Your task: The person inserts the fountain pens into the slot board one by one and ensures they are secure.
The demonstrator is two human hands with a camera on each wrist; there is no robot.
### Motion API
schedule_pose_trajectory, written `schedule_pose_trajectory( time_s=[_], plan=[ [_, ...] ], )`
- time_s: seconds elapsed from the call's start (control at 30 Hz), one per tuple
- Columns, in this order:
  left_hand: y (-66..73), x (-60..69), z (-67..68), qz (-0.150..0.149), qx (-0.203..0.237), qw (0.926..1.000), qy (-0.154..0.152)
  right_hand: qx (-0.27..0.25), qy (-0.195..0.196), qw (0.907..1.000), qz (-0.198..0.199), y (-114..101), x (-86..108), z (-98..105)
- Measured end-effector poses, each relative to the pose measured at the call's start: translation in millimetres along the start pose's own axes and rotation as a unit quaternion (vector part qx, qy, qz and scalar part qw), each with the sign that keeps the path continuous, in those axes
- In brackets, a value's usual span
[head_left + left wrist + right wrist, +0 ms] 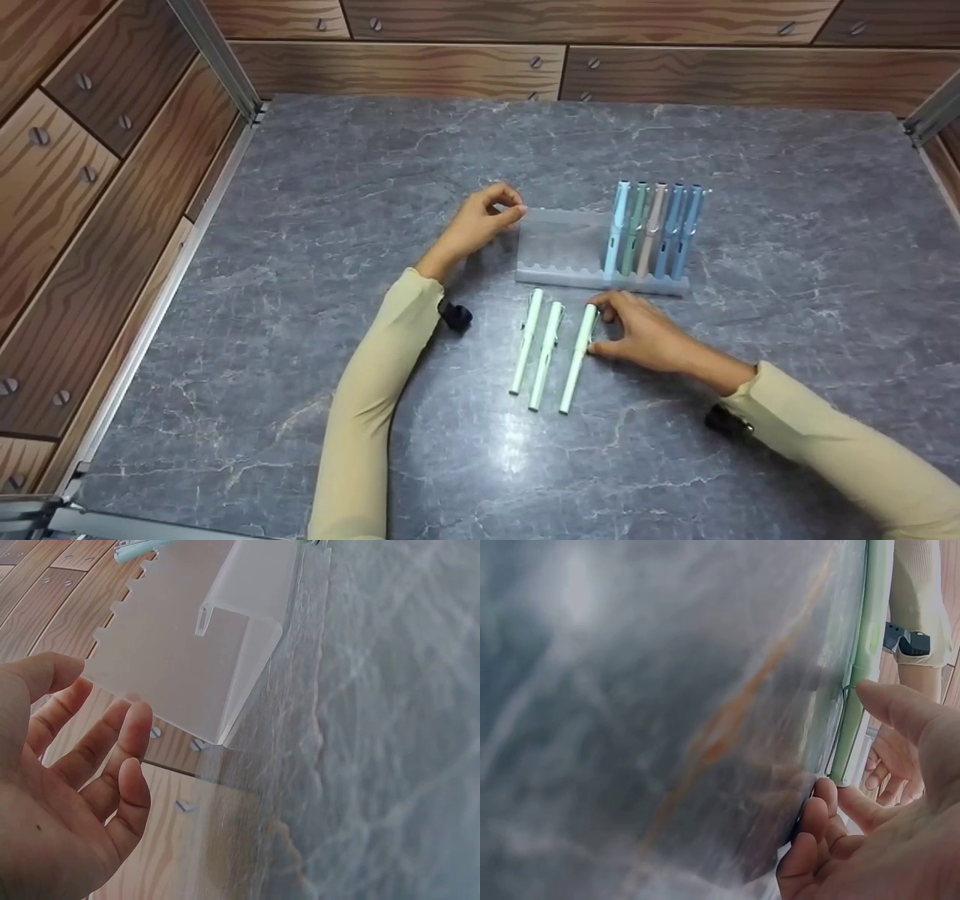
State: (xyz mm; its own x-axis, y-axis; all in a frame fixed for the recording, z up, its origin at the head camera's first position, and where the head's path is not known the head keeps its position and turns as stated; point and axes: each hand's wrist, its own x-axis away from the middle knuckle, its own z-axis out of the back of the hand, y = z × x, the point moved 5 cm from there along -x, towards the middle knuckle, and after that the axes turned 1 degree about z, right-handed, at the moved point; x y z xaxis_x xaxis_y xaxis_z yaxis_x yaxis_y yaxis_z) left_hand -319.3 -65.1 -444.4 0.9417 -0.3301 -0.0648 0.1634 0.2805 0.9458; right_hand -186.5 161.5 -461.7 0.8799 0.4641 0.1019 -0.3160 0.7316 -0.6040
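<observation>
A clear plastic pen stand (562, 244) with a notched front ledge stands in the middle of the table. My left hand (478, 221) pinches its upper left corner between thumb and index finger; the left wrist view shows that corner of the sheet (169, 645) at the fingertips. Three pale green pens lie in front of the stand: a left one (527, 341), a middle one (547, 356) and a right one (578, 360). Thumb and index finger of my right hand (649, 334) grip the right pen near its clip end, also visible in the right wrist view (855, 682).
Several pens lean side by side in the stand's right half: light blue (616, 232), green (634, 232), brownish (651, 232) and blue ones (670, 234). Wood-patterned panels (405, 71) border the grey marbled table (247, 360) at the back and left.
</observation>
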Motion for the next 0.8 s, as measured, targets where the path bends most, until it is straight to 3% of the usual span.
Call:
schedule_pose_trajectory(
  time_s=[0.8],
  plan=[
    [0.5,0.2,-0.3,-0.001,0.01,0.9999,0.002,0.045,0.0,0.999,-0.005,-3.1,1.6,-1.1]
  ],
)
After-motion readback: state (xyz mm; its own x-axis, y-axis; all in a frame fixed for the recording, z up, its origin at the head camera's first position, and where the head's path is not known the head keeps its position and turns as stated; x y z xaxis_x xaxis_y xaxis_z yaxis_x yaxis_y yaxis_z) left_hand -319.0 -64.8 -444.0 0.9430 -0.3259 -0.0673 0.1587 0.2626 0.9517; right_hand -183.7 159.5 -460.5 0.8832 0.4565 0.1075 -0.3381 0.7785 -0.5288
